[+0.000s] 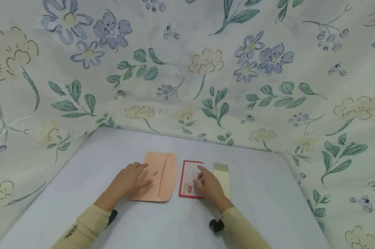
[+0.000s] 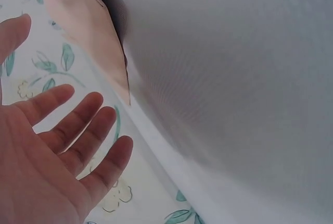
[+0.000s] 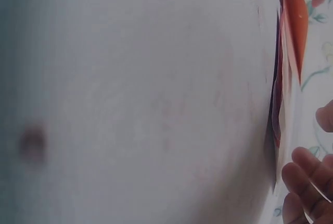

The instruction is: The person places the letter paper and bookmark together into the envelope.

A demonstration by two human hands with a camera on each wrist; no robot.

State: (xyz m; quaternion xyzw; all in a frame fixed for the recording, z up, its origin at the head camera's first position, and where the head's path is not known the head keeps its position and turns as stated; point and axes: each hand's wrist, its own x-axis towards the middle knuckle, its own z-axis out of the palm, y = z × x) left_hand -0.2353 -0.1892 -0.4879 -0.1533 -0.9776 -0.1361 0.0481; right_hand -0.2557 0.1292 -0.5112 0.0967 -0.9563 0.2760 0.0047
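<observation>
A peach envelope lies on the table with its pointed flap to the right. Over its left part is my left hand, its fingers spread apart; the left wrist view shows the palm holding nothing, beside the raised-looking edge of the envelope. To the right lies a white card with a red border, with small writing and a picture at its bottom. My right hand is over this card's right side, fingers loosely bent and gripping nothing. Whether its fingertips touch the card cannot be told. It covers the card's right edge.
Right of the red-bordered card lies a cream paper strip with a patterned top, partly behind my right hand. The white table meets a floral cloth backdrop at the back and sides. Dark wrist devices sit at the sleeves.
</observation>
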